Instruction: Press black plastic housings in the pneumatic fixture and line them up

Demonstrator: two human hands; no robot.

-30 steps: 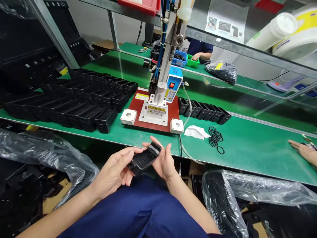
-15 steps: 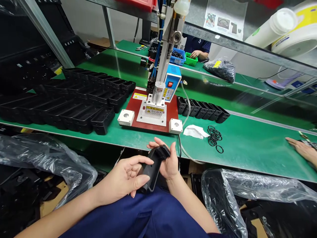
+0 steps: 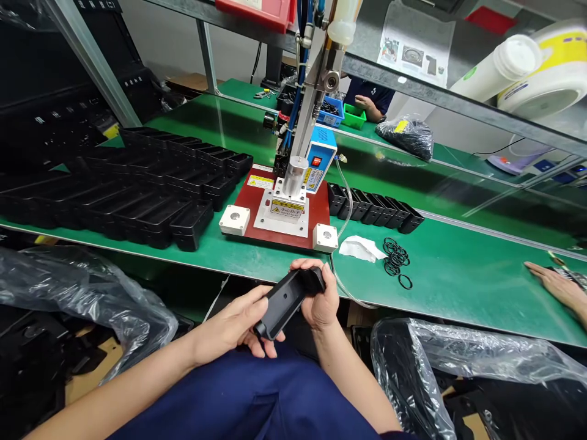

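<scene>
Above my lap, in front of the bench edge, I hold a black plastic housing, long and hollow with a small hole in its inner wall. My left hand grips its lower left end, thumb on top and fingers underneath. Around the upper right end wraps my right hand. The housing is tilted, its open side facing me. Beyond it stands a small press on a red base, with white button boxes at the front corners.
Rows of black housings fill the bench's left side; a shorter row stands right of the press. Black rings lie beside a white paper scrap. Another person's hand rests at the far right. Plastic-lined bins flank my lap.
The housing has turned flatter, showing more of its inside. My left hand has gone from fingers over its face to gripping its lower end; my right fingers have closed around the upper end.
</scene>
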